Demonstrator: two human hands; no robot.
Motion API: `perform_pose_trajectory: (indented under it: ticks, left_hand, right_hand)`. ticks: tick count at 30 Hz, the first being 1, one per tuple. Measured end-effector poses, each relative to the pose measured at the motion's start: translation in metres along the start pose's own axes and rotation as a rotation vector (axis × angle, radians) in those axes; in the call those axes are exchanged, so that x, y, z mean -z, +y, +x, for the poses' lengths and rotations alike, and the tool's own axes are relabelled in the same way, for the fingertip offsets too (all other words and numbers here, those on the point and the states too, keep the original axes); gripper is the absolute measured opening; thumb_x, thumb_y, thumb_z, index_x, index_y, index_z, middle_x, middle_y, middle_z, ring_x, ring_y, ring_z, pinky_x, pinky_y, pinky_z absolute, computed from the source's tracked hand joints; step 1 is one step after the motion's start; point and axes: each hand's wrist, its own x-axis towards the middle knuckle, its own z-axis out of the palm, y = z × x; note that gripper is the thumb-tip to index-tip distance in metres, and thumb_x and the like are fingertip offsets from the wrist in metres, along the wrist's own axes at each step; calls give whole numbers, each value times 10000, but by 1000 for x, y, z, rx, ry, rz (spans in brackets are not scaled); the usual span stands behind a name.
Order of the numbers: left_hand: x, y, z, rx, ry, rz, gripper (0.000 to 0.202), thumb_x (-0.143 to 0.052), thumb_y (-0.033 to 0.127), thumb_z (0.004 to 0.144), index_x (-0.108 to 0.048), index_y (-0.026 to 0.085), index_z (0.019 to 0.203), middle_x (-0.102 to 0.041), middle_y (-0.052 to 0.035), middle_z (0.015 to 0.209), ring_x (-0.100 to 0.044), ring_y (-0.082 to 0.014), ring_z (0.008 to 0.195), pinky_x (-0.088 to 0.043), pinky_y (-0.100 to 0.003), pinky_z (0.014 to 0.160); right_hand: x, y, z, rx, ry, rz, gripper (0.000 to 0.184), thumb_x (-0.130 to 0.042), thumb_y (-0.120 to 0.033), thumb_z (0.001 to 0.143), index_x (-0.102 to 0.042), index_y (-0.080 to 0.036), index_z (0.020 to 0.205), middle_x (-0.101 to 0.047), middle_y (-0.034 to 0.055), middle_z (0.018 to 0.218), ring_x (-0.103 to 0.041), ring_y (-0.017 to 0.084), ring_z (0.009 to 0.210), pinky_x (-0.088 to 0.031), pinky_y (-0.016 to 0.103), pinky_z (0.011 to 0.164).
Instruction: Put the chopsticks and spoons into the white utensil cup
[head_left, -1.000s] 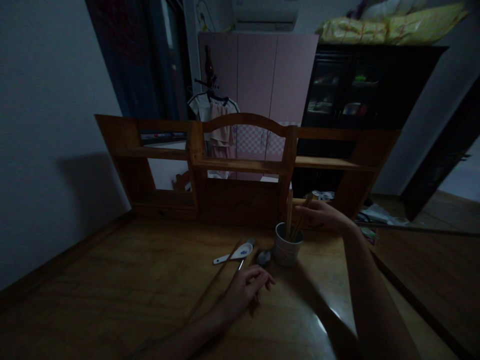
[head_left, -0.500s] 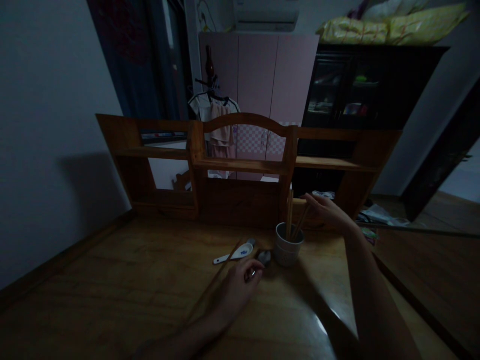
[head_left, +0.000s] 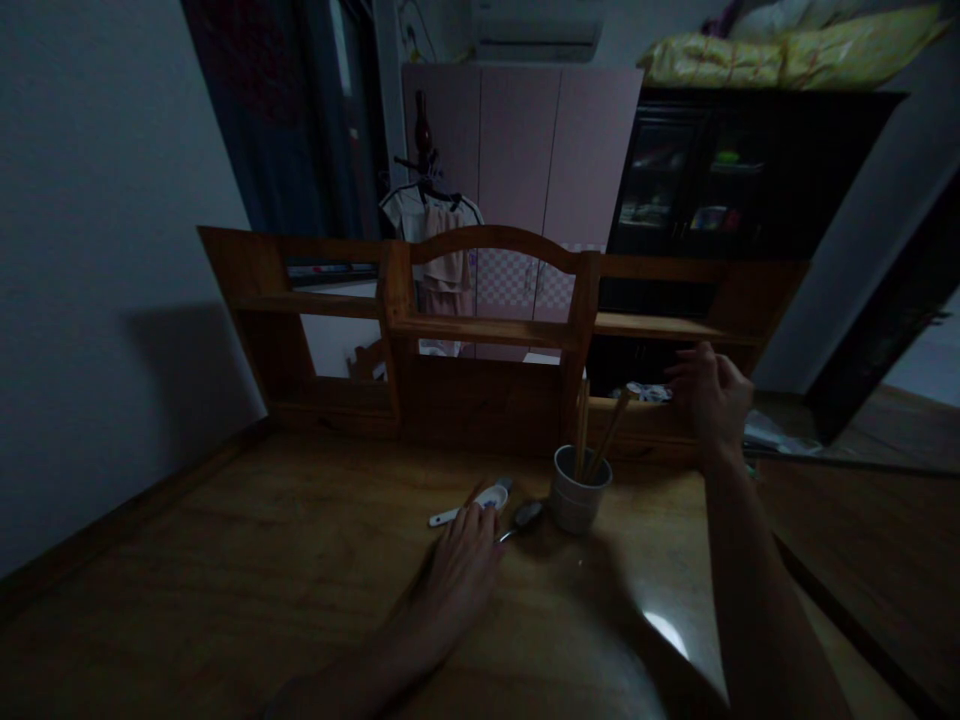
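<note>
A pale cup [head_left: 579, 500] stands on the wooden desk [head_left: 247, 560] with wooden chopsticks [head_left: 606, 435] leaning in it. Just left of the cup lie a metal spoon [head_left: 527, 516] and a white ceramic spoon [head_left: 480, 501] with a blue mark. My left hand [head_left: 463, 572] lies low on the desk, fingers stretched forward, its fingertips at the white spoon's bowl; whether it covers a loose chopstick I cannot tell. My right hand [head_left: 711, 397] hangs in the air to the right of the cup and above it, fingers loosely apart, holding nothing.
A wooden shelf unit [head_left: 487, 335] runs along the back of the desk, with small items on its lower right ledge. A white wall is at the left. Behind are a pink wardrobe [head_left: 525, 150], hanging clothes and a dark cabinet [head_left: 712, 180]. The room is dim.
My right hand has let go of the chopsticks in the cup and lifted away up and to the right. My left hand has slid forward from the metal spoon to the white spoon.
</note>
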Motion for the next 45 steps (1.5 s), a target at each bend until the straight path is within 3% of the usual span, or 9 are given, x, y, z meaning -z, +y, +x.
perform_pose_trajectory:
  ticks: [4,12,17,21,26,30,39,45]
  left_hand:
    - [3,0,3,-6,-9,57,326,-429,208,932,-509,119,1235,-565,-142,1258,-516,-278,1178,-410,-429,1010]
    - [6,0,4,-13,-7,105,331,-402,129,909,-513,103,1220,-588,-151,1221,-542,-258,1145,-421,-421,997]
    - [23,7,10,84,-101,82,302,-422,145,906,-535,115,1184,-594,-138,1177,-579,-241,1069,-446,-386,953]
    - [28,11,12,136,-148,82,322,-388,151,932,-519,158,1226,-518,-130,1295,-645,-180,881,-508,-291,752]
    - [25,9,10,124,-104,216,427,-383,72,907,-477,201,1303,-442,-129,1379,-655,-173,830,-515,-287,669]
    - [24,6,8,84,12,249,477,-398,59,903,-452,267,1329,-463,-91,1342,-634,-175,904,-518,-287,710]
    - [20,5,7,88,25,333,489,-458,55,888,-467,259,1332,-558,-86,1187,-589,-201,980,-484,-344,864]
    - [13,4,6,84,64,389,659,-429,34,881,-282,292,1469,-525,-104,1203,-566,-210,968,-475,-356,839]
  right_hand:
    - [1,-20,-4,157,35,65,469,-427,-539,952,-663,-135,930,-670,82,751,-585,135,510,-382,192,398]
    - [1,-54,-14,231,34,42,395,-449,-457,970,-675,-136,920,-636,44,668,-571,117,482,-371,178,399]
    - [1,-51,-14,223,41,7,379,-460,-442,969,-678,-137,908,-642,44,682,-569,112,491,-368,176,404]
    - [2,-45,-12,199,23,23,363,-475,-429,962,-680,-135,902,-651,50,693,-566,111,487,-370,177,407]
    - [2,-42,-11,218,26,1,403,-433,-416,977,-693,-125,873,-660,64,693,-562,110,474,-376,183,414]
    - [3,-41,-12,224,14,-10,434,-420,-423,979,-703,-117,860,-657,70,678,-568,116,480,-372,187,414]
    - [3,-42,-14,197,-7,-7,477,-418,-468,971,-711,-117,837,-646,66,650,-560,120,474,-372,194,415]
    - [4,-42,-14,182,-19,-15,489,-422,-491,963,-714,-120,835,-643,64,649,-561,124,472,-376,196,412]
